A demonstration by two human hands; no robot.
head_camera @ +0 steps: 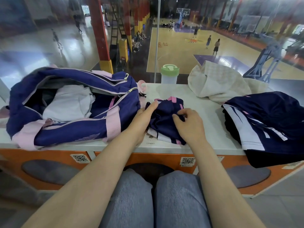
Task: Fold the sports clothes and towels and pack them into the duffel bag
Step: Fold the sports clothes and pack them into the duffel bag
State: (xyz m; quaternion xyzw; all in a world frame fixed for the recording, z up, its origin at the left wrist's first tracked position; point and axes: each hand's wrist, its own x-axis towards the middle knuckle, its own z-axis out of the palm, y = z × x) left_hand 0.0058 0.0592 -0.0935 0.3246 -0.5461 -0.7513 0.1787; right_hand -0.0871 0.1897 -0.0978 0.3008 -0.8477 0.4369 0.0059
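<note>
The navy garment [166,119] with pink trim lies bunched at the centre of the white counter [212,129], just at 3 o'clock of the open duffel bag [74,129]. Your left hand [144,119] rests against its 9 o'clock edge with fingers straight, gripping nothing. Your right hand [190,124] sits on its 3 o'clock side, thumb and fingertips pinching a fold of the cloth. White clothing [69,104] already lies inside the bag. A cream towel [217,81] is heaped at 1 o'clock, another navy-and-white garment [269,122] at 3 o'clock, and a green-lidded bottle [169,74] at 12 o'clock.
</note>
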